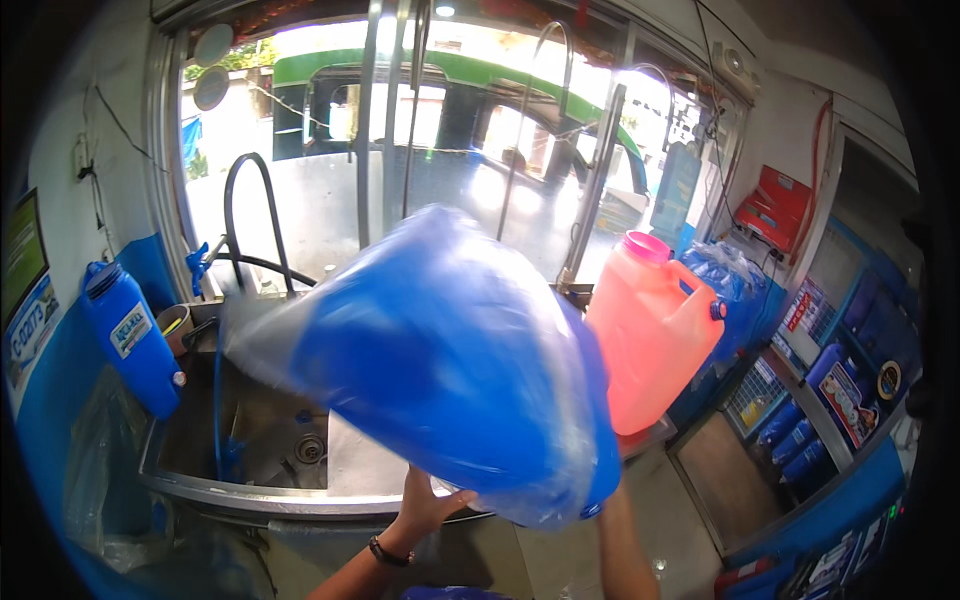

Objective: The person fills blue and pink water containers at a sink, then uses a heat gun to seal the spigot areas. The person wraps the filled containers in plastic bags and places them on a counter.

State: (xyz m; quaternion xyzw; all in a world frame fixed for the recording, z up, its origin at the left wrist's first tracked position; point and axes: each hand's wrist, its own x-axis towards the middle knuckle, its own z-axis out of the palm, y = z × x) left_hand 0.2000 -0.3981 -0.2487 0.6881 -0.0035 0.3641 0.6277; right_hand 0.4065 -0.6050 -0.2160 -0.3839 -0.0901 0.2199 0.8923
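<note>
A blue plastic water container (480,375), loosely covered by a clear plastic bag (259,337), is held up over the sink's front edge and blurred by motion. My left hand (427,499) grips it from below, thumb along its lower edge; a dark wristband circles that wrist. My right forearm (626,547) reaches up behind the container's right side, which hides my right hand. Just right of the bagged container stands a pink water container (652,337) with an uncapped top opening and a blue-capped spout.
To the left are a stainless steel sink (247,495), a black curved hose (232,202) and a labelled blue container (131,337). Plastic-wrapped blue containers (724,285) stand behind the pink one. A window (322,202) spans the back; shelved containers (795,442) are at right.
</note>
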